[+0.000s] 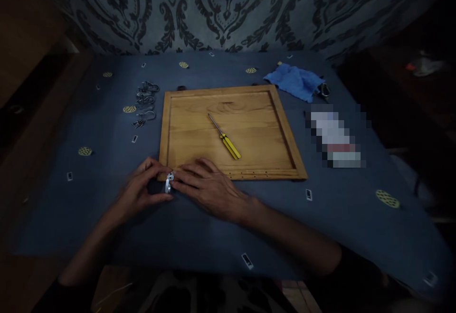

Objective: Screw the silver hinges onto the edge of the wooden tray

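Note:
A small shiny metal hook (168,183) sits at the near left corner of a framed wooden board (235,128), against its front edge. My left hand (140,187) curls around the hook, index finger at its top and thumb below, fingers closed in a loose pinch. Stretched across the front rail, my right hand (212,187) has its fingers extended, and the tips touch the hook's right side. Its thumb is hidden. On the board's panel lies a yellow-handled screwdriver (230,145), pointing to the far left. Small dark holes show along the front rail.
Several metal hooks (146,99) lie left of the board, with a small heap of screws (138,123) in front. A blue cloth (295,82) is at the back right, beside a dark metal object (324,90). A blurred-out item (335,137) lies right on the blue tablecloth (199,232).

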`<state>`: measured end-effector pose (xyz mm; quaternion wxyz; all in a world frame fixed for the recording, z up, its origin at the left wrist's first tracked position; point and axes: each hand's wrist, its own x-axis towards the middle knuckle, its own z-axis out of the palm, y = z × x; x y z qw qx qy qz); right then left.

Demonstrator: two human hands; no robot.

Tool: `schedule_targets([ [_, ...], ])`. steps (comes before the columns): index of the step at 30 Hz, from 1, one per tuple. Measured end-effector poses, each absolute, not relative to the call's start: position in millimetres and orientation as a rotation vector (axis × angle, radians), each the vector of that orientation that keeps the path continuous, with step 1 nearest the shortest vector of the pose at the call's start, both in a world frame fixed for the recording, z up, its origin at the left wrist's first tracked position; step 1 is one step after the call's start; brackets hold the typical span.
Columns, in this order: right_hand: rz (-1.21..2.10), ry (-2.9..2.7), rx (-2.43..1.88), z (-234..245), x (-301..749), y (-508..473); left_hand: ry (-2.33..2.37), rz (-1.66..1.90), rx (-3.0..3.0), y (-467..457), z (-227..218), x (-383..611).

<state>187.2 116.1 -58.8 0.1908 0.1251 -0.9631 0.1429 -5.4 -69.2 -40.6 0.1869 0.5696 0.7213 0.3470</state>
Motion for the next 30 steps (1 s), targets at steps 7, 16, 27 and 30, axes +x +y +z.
schedule_targets([
  [7, 0.382, -2.715, 0.337, -52.8, 185.0, 115.8, 2.005, 0.971, 1.542, -72.1, -35.8, -6.5],
  [16, 0.386, -2.722, 0.367, -54.9, 184.7, 117.2, 2.021, 0.967, 1.515, -72.3, -36.9, -5.2],
  [27, 0.392, -2.754, 0.369, -53.9, 182.5, 116.2, 1.98, 0.991, 1.543, -69.1, -34.7, -7.1],
  [30, 0.39, -2.756, 0.368, -53.8, 182.5, 116.0, 1.979, 1.006, 1.536, -68.1, -33.9, -6.5],
])
